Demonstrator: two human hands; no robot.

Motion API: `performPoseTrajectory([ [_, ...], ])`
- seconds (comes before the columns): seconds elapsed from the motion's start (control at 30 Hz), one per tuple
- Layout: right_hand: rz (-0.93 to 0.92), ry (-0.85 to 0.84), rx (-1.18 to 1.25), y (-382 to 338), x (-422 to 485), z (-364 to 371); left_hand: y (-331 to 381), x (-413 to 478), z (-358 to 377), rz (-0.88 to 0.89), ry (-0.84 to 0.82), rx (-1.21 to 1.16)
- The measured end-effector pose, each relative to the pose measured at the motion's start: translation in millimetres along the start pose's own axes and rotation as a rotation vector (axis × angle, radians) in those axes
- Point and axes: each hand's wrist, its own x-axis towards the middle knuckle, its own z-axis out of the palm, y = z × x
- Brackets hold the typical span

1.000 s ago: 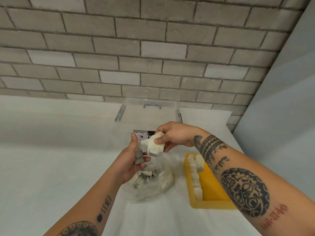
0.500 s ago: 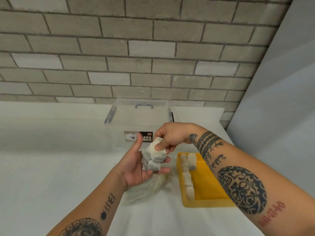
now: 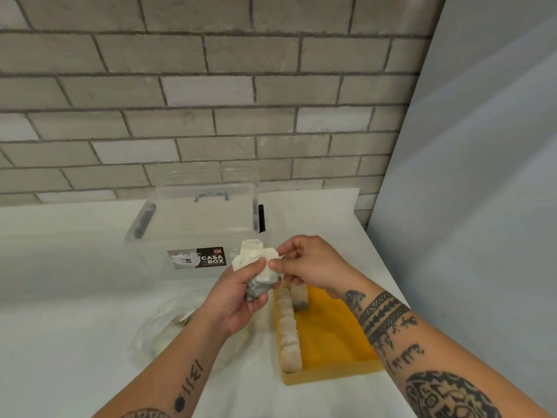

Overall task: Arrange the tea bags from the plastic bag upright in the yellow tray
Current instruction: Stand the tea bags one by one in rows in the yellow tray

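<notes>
My left hand (image 3: pixel 238 300) grips a small bunch of white tea bags (image 3: pixel 254 262) in front of me, just left of the yellow tray's far end. My right hand (image 3: pixel 310 263) pinches the right edge of that bunch between thumb and fingers. The yellow tray (image 3: pixel 334 336) lies on the white table to the right. A row of tea bags (image 3: pixel 287 327) stands upright along its left wall, and one more (image 3: pixel 300 295) stands at the far end. The clear plastic bag (image 3: pixel 162 330) with more tea bags lies on the table, partly hidden by my left forearm.
A clear plastic storage box (image 3: pixel 196 230) with a "CASA BOX" label stands behind my hands, against the brick wall (image 3: pixel 211 95). A pale blue panel (image 3: pixel 470 176) rises at the table's right edge. White tabletop (image 3: pixel 60 297) stretches to the left.
My left hand has let go of the bag and lifted, and the bag has slumped flat on the table. The bunch of tea bags now sits in my left hand, with my right hand pinching its edge.
</notes>
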Motion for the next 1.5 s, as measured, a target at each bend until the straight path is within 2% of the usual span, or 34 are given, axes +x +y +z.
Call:
performPoseTrajectory([
  [0.23, -0.023, 0.11, 0.069, 39, -5, -23, -19, 14, 28, 0.053, -0.002, 0.07],
  [0.47, -0.01, 0.042, 0.131, 69, -8, -31, -40, 22, 34, 0.084, 0.09, 0.118],
  [0.57, -0.015, 0.119, 0.093, 81, -5, -33, -44, 22, 30, 0.112, 0.132, 0.112],
  [0.67, 0.007, 0.2, 0.014, 101, -2, -35, -46, 23, 21, 0.165, 0.248, 0.154],
  [0.9, 0.115, 0.169, -0.228, 145, 3, -10, -62, 29, 12, 0.242, 0.431, 0.346],
  [1.33, 0.221, 0.261, -0.216, 153, 14, 12, -67, 29, 8, 0.229, 0.473, 0.376],
  [1.5, 0.213, 0.261, -0.2, 151, 10, 9, -60, 20, 13, 0.207, 0.392, 0.289],
])
